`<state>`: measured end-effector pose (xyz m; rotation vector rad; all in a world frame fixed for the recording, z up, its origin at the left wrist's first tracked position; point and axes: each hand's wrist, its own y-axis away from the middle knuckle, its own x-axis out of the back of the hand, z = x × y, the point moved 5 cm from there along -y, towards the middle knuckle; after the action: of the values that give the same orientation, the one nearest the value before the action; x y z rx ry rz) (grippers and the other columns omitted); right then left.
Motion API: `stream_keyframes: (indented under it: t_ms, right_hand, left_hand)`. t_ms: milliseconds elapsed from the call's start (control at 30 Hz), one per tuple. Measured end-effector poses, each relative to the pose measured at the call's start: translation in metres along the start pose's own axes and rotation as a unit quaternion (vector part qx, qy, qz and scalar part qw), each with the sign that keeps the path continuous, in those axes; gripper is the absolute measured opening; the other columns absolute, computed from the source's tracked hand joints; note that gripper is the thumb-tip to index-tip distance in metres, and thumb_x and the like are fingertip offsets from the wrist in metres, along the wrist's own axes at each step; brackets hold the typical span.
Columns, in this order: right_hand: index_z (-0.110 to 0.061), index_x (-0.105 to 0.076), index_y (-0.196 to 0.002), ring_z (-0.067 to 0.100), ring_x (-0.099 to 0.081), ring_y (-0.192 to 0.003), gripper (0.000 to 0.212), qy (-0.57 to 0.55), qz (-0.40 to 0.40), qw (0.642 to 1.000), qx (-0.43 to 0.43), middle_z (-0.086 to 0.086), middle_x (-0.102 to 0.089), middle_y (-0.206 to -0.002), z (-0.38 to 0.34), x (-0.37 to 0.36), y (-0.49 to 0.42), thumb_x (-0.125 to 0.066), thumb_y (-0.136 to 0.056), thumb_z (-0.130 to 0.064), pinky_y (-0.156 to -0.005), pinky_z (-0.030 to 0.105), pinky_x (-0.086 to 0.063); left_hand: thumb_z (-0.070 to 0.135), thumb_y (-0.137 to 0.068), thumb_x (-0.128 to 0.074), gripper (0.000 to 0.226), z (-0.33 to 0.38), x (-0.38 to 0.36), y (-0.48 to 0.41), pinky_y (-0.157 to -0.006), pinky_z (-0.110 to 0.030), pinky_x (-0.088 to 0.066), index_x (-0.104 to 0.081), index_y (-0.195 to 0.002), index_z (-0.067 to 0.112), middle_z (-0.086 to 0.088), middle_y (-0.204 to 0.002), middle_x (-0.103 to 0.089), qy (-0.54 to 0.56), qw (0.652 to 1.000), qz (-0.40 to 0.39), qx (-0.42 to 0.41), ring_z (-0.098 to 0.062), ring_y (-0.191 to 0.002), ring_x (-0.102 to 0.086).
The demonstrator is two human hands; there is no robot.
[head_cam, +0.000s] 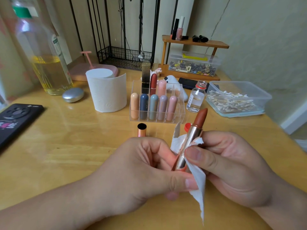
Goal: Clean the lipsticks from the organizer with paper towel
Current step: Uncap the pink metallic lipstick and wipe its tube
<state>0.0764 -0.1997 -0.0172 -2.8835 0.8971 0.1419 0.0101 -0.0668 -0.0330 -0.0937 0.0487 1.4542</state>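
In front of the organizer [178, 103], an uncapped lipstick [192, 136] is gripped at its base by the left hand [142, 166]. A paper towel [196, 180] is pinched against its tube by the right hand [232, 161]. Tube wiping is judged under way. The long axis is tilted, with the tip pointed up toward the organizer. A turn of the tube is probably called for next.

Table [66, 146]: light varnished wood, soft glare reflected across the top.
Wall [265, 47]: pale cream, textured, marked by a thin dark crack [221, 15].
Rack [124, 57]: black metal rods and wire basket, set against the back wall.
Shelf [196, 42]: small, wooden, stood on the table.
Skirting [294, 119]: white, at right.
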Motion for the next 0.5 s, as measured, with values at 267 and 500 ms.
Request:
stream_keyframes:
  t_ms: [267, 500]
  right_hand:
    - [0.009, -0.064, -0.097, 0.038, -0.067, -0.064, 0.030, -0.056, -0.069, 0.996, -0.025, 0.033, -0.067, -0.076, 0.000, -0.003, 0.001, -0.066, -0.093, -0.021, -0.064, 0.041, -0.054]
    - [-0.001, -0.072, -0.094, 0.050, -0.053, -0.070, 0.040, 0.011, 0.009, 1.000, -0.013, 0.048, -0.049, -0.084, 0.002, 0.007, 0.002, -0.080, -0.079, -0.037, -0.069, 0.064, -0.039]
  left_hand:
    - [0.011, -0.099, -0.052, 0.022, 0.004, -0.014, 0.001, -0.074, -0.024, -0.051, -0.067, -0.090, -0.002, -0.010, -0.089, -0.071, 0.100, 0.977, -0.183, 0.050, -0.017, -0.078, -0.065]
    - [0.012, -0.076, -0.078, 0.008, 0.008, -0.005, 0.001, -0.061, -0.024, -0.051, -0.075, -0.078, 0.005, -0.013, -0.068, -0.070, 0.004, 1.000, -0.027, -0.010, -0.017, -0.056, -0.061]
